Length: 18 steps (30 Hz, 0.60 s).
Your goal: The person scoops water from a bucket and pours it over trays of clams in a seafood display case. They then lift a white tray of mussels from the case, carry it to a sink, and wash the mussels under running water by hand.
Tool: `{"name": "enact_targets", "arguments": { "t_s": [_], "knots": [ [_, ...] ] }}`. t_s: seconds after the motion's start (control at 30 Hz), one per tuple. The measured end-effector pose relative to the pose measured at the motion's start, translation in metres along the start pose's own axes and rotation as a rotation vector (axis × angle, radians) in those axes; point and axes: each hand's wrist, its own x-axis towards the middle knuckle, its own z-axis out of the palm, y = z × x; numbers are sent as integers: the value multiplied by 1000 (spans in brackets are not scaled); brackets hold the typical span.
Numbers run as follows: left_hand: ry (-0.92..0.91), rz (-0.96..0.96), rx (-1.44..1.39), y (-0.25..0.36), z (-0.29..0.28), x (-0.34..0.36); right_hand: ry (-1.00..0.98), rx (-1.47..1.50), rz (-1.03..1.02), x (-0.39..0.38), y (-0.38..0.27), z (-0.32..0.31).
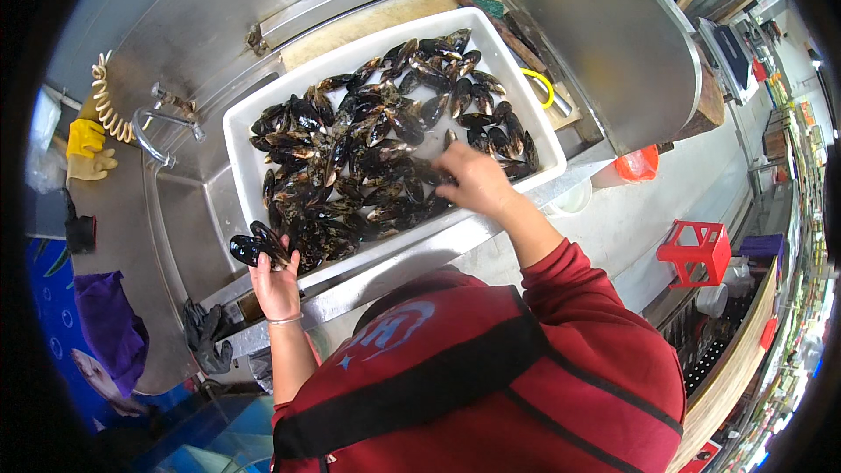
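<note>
A white tray (pixel 554 160) heaped with black mussels (pixel 377 158) rests over the steel sink (pixel 188 210). At its lower left corner, my left hand (pixel 276 285) is closed around a few dark, glossy mussels (pixel 261 247), held just at the rim. My right hand (pixel 469 180) reaches over the right part of the pile, fingers bent and apart at the shells; their tips are partly hard to make out against the mussels, and I see nothing clearly held in them.
A faucet (pixel 162 136) with coiled hose, yellow gloves (pixel 86 144), dark gloves (pixel 201 337) and purple cloth (pixel 109 324) lie left. Behind the tray are a cutting board (pixel 324 51) and yellow-handled tool (pixel 543 88). A red stool (pixel 692 252) and red bucket (pixel 635 166) stand right.
</note>
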Motion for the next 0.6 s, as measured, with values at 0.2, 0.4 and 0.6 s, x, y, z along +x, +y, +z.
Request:
{"name": "enact_targets", "arguments": {
  "t_s": [0.2,0.4,0.6],
  "knots": [
    [1,-9,18,3,-3,-1,78,-97,110,0,3,7],
    [20,-25,0,2,3,-7,125,-400,387,33,58,-21],
    [25,-39,-22,-6,13,-12,23,46,-125,27,-1,-6]
  ]
}}
